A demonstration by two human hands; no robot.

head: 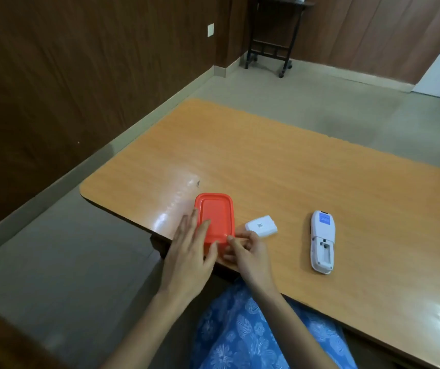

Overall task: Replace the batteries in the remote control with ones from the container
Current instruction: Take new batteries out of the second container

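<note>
Left hand flat, fingers straight along orange container | right hand curled, pinching its near corner | table: container at near-left edge | remote face down, compartment uncovered, well right | battery cover just beside container

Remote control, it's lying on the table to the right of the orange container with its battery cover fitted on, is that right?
Not quite: the head view shows the remote control on the table to the right of the orange container, but its battery cover is off, lying between them.
</note>
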